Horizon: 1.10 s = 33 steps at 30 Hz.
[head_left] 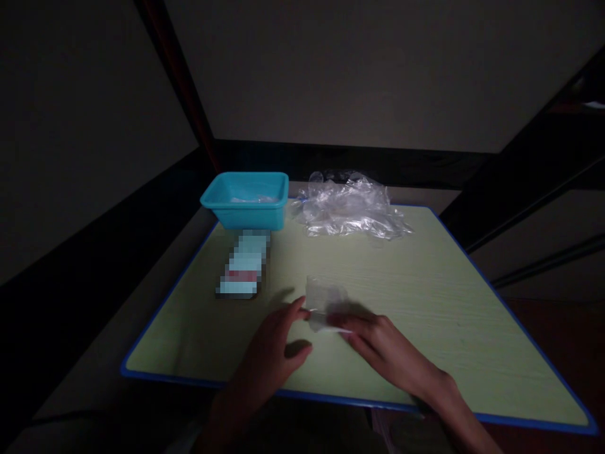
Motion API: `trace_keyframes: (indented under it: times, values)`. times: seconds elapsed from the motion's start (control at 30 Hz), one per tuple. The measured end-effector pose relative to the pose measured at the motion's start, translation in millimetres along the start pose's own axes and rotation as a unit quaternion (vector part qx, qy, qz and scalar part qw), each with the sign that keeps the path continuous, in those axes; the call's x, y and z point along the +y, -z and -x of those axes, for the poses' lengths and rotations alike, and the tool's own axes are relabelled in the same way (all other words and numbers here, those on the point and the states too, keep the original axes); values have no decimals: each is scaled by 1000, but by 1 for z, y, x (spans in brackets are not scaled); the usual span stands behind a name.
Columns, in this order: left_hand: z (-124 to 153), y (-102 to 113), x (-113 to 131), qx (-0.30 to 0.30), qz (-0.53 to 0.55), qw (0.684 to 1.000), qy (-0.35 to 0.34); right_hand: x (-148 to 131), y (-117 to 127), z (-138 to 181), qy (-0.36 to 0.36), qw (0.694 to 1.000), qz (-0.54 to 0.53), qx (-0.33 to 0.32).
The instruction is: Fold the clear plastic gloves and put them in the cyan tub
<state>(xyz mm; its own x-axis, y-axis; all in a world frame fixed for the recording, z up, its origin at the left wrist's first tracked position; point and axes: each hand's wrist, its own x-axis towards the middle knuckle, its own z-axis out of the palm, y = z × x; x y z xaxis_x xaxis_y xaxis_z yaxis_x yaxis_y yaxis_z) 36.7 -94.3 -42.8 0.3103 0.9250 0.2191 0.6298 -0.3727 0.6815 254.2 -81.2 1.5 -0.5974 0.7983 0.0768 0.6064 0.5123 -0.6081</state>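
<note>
My left hand (274, 353) pinches the near-left edge of a small clear plastic bag (324, 306) lying mid-table (449, 302); right hand (378, 350) presses flat on it, not gripping; film looks slippery; uneven pressure could crease or skid it.

you've got one teal plastic tub (246, 200), one pile of clear plastic bags (350, 207), one small clear bag (324, 301), one blurred flat packet (243, 272).
</note>
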Motion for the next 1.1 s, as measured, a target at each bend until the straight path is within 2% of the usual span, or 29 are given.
trace_keyframes:
  times: [0.1, 0.23, 0.4, 0.87, 1.1]
  values:
    - [-6, -1, 0, 19, 66, 995, 65, 5, 8, -13, -52, 998, -41, -8]
    - [-19, -5, 7, 54, 139, 980, 132, 17, 11, -36, -85, 992, -91, -3]
    - [-34, -14, 14, 113, 127, 971, 170, 31, 2, -57, -115, 985, -129, 9]
    - [-39, -28, 11, 153, 43, 980, 120, 26, -14, -56, -177, 974, -53, 127]
    - [-35, -26, 10, 142, -57, 986, 63, 18, -12, -53, -194, 968, 134, 89]
